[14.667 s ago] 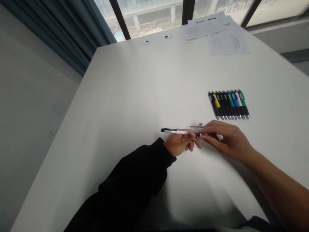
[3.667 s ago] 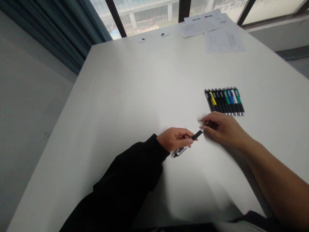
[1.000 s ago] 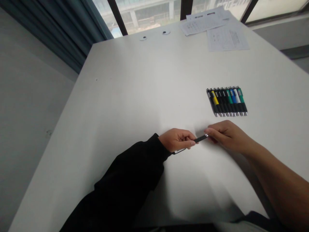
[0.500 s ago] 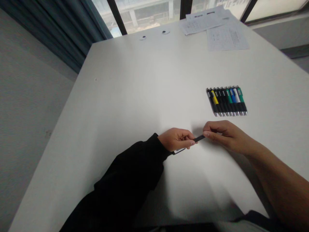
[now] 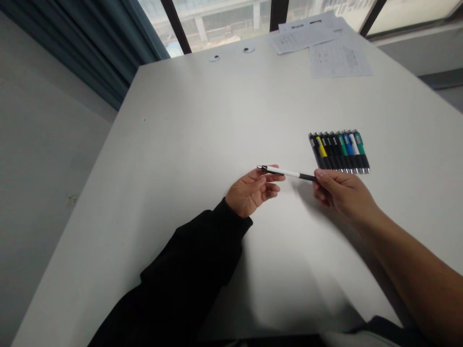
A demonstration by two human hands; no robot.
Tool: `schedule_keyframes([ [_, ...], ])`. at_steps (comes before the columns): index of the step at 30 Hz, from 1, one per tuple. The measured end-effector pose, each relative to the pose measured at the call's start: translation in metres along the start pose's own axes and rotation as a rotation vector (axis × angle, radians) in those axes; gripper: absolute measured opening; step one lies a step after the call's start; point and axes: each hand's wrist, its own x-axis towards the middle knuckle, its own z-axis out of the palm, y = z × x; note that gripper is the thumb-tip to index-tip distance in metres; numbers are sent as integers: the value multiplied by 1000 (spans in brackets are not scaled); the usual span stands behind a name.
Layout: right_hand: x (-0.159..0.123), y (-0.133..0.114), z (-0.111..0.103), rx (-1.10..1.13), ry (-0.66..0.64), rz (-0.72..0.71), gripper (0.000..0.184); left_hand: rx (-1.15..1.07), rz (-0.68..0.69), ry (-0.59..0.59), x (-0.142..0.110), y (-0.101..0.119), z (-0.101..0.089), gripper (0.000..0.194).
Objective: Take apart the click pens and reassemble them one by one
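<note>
A white click pen [image 5: 287, 172] with a dark grip and a silver push button is held above the table, almost level. My right hand [image 5: 343, 190] pinches it at the dark grip end, hiding the tip. My left hand [image 5: 253, 193], in a black sleeve, is turned palm up with its fingers apart. The pen's button end crosses in front of the left index finger; whether they touch I cannot tell. Just beyond my right hand lies a tight row of pens [image 5: 338, 152], mostly black, with yellow, green, blue and white ones among them.
The white table [image 5: 195, 125] reaches to the window. Handwritten papers [image 5: 340, 55] lie at its far right. Two white round fittings with dark centres, a left one [image 5: 214, 58] and a right one [image 5: 249, 49], sit near the far edge. A dark curtain [image 5: 119, 43] hangs at the left.
My left fingers have loosened from the pen and opened, and that hand has turned palm up and moved slightly away. The pen has swung, its button end rising, and stays in my right hand.
</note>
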Motion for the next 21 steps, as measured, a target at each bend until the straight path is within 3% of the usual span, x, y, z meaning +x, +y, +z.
schedule_keyframes([
  [3, -5, 4, 11, 68, -129, 108, 47, -23, 122, 65, 2, -2, 0, 35],
  [8, -19, 6, 30, 106, -655, 248, 49, -33, 190, 59, 4, -5, 0, 36],
  [10, -22, 6, 35, 123, -769, 242, 46, 0, 166, 20, 3, -5, 0, 40],
  [14, -21, 10, 40, 139, -763, 192, 37, 76, 172, -3, 2, -5, 0, 58],
  [21, -19, 11, 39, 135, -797, 189, 33, 210, 156, 38, 3, -8, -3, 48],
])
